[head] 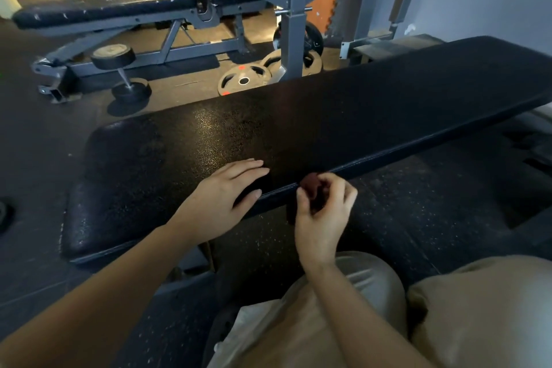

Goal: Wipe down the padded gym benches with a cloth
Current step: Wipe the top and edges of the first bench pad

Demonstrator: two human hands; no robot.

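While the black padded bench fills the middle of the view, everything else is best placed against it. Beyond its far edge stands a second bench on a grey frame, with weight plates and a dumbbell on the floor between the two. Nearer than the bench are the person's knees in pale trousers.

The left hand lies flat on the bench's near edge, fingers straight and relaxed, thumb over the lip. Just beside it, at the same edge, the right hand curls around a small dark-red cloth, bunched into a wad between thumb and fingertips.

The likely trouble: a cloth balled that tightly touches little surface, so strokes could leave unwiped strips, and it may slip from the pinch and drop off the edge to the floor.

The bench's skin is pebbled and glossy, catching a soft glare near its middle; whether that sheen is moisture cannot be told.
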